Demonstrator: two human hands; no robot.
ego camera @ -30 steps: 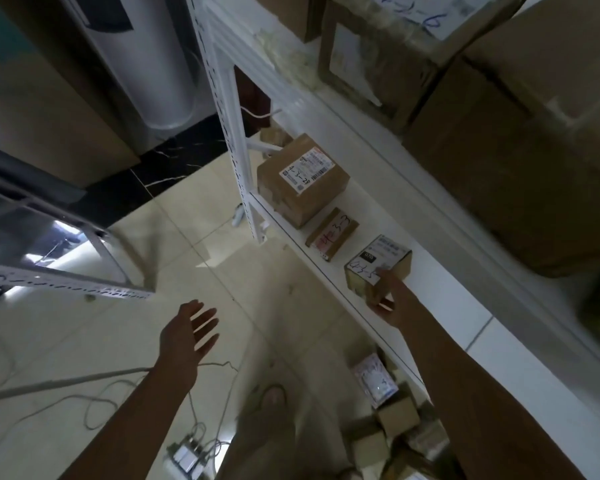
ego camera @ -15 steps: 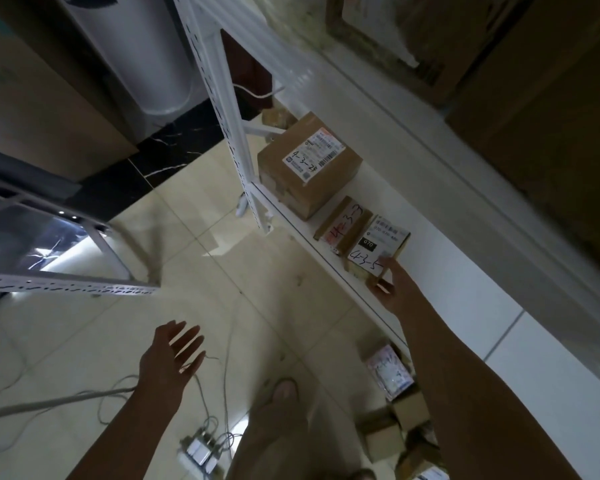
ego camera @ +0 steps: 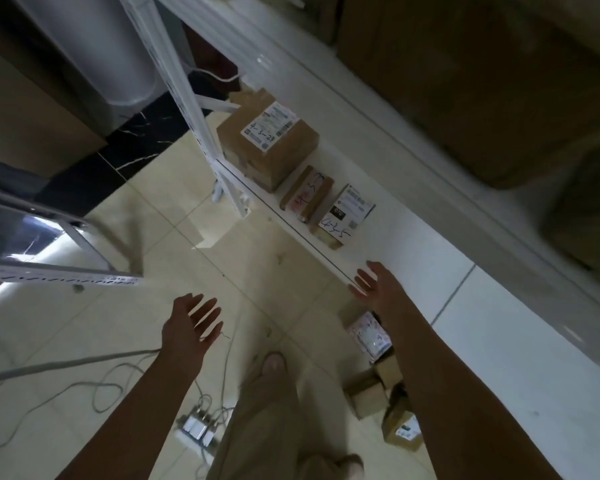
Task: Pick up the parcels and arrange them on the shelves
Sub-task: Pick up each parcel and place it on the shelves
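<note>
Left hand (ego camera: 187, 327): I saw fingers spread, empty.
Right hand (ego camera: 378, 284): fingers straight, empty — at the shelf (ego camera: 413, 244) edge, near labelled parcel (ego camera: 347, 216).

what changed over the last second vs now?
The right hand slid the small labelled box along the shelf toward the flat parcel, then let go and drew back to the shelf's front edge, fingers spread. The box now sits close beside that parcel. Unchanged: the large box, the flat parcel, and the left hand, open and holding nothing.
</note>
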